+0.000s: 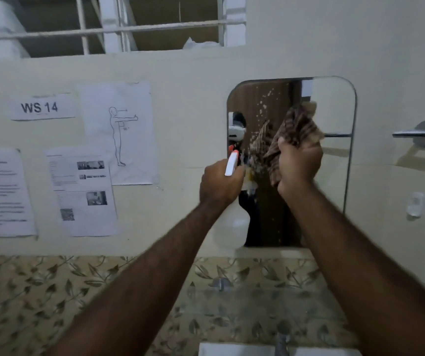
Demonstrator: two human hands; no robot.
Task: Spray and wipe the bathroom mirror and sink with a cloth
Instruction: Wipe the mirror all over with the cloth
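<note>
The cloth, a brown checked rag, is bunched in the right hand and pressed against the mirror near the glass's centre, its loose upper folds fanning toward one o'clock. It looks soft, light and limp, so it handles best wadded into a pad as here, with the grip clamped around the gathered lower end (a flat, loose hold would let it drag and fold over). Foamy droplets speckle the glass from the cloth up toward eleven o'clock, so the surface is probably wet and slick under the fabric. At nine o'clock from the cloth, the left hand is closed around a white spray bottle with an orange tip, nozzle aimed at the mirror; the bottle seems rigid, light plastic, best held by its neck with a finger on the trigger. The mirror itself is thin and fragile, so pressure should stay even. At six o'clock, well below, lie a glass shelf, the tap and the sink rim.
</note>
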